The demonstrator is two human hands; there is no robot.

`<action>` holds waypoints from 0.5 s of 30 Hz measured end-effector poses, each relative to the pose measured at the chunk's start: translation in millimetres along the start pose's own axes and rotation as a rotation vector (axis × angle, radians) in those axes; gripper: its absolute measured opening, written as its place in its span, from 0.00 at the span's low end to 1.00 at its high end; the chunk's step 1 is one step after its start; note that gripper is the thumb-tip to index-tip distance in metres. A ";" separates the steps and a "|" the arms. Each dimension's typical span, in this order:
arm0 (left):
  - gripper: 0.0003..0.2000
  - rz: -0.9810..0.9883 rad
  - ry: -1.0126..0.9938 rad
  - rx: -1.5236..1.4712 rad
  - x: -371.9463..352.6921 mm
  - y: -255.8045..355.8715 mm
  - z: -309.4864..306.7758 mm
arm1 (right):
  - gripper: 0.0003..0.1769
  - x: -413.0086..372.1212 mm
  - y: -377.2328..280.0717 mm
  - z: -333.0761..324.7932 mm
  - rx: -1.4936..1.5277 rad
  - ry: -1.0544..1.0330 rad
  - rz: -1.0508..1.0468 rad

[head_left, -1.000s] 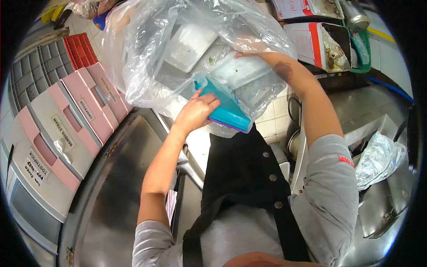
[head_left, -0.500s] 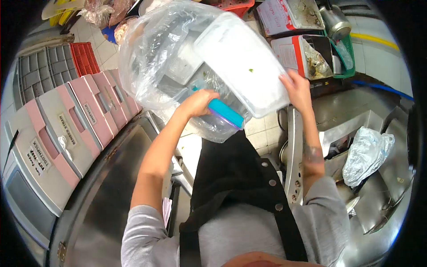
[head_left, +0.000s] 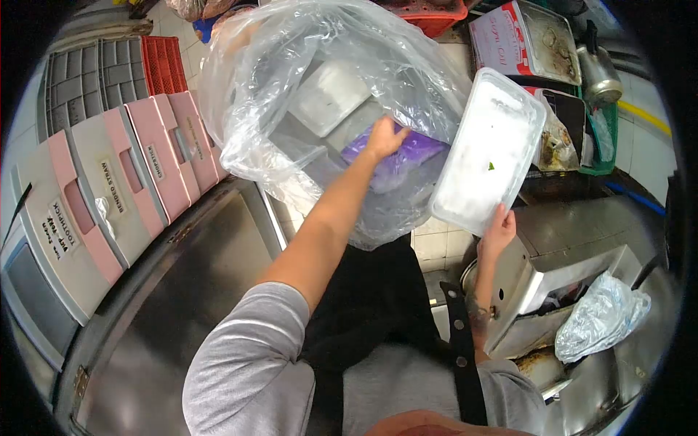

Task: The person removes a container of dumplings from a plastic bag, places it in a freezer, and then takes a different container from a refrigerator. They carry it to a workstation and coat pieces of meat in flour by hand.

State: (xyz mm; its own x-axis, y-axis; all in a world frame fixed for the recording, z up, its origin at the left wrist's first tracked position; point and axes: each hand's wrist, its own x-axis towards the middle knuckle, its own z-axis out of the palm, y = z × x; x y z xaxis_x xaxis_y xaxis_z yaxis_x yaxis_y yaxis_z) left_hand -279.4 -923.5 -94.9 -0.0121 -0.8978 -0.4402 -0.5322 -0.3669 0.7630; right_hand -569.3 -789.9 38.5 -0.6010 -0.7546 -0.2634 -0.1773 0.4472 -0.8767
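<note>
My left hand [head_left: 387,138] reaches into a large clear plastic bag [head_left: 254,138], fingers curled down on a flat purple item [head_left: 425,149] and thumb out to the side. The kind of this item is hard to make out; part of it is hidden by the hand. Beyond the hand, a translucent white rectangular tub [head_left: 331,94] lies in the bag. On the right, my right hand [head_left: 499,227] grips the near corner of a translucent white rectangular container [head_left: 488,134]. A small green scrap [head_left: 491,166] rests on it.
Labelled pink and grey drawers [head_left: 109,182] line the left side, above a metal counter [head_left: 167,312]. Back right are rectangular tins [head_left: 547,43] and a metal kettle [head_left: 600,76]. A crumpled plastic bag [head_left: 602,320] lies on metalwork to the right.
My left hand has gone deeper into the bag, and its item now shows purple rather than teal. The white container has moved right and turned more upright, clear of the bag's middle.
</note>
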 end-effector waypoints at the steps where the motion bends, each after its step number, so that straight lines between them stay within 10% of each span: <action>1: 0.22 -0.077 0.032 -0.027 -3.3 -0.3 2.1 | 0.18 -3.3 4.5 4.0 -0.009 0.009 0.013; 4: 0.22 -0.096 0.660 -0.067 -9.4 -56.6 14.3 | 0.15 -9.4 10.8 7.1 -0.047 -0.015 0.036; 6: 0.25 -0.411 0.740 -0.193 6.3 -152.1 15.9 | 0.13 -10.4 12.4 13.8 -0.003 -0.023 0.050; 9: 0.30 -1.151 0.700 -1.003 2.9 -79.7 -58.9 | 0.14 -17.4 12.1 22.9 0.056 -0.022 0.110; 12: 0.36 -0.693 0.385 -1.509 3.2 -106.8 -86.3 | 0.18 -18.0 15.6 15.6 0.014 -0.075 0.183; 15: 0.40 -0.740 0.446 -1.577 21.7 -133.2 -80.6 | 0.17 -19.5 6.1 24.8 0.078 -0.060 0.099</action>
State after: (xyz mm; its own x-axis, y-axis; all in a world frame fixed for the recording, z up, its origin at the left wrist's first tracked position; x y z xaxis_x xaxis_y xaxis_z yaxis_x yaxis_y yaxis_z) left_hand -140.5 -913.7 -167.9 0.1769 -0.3500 -0.9199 0.9075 -0.3037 0.2901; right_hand -539.4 -784.4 28.3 -0.5641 -0.7371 -0.3721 -0.0568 0.4843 -0.8731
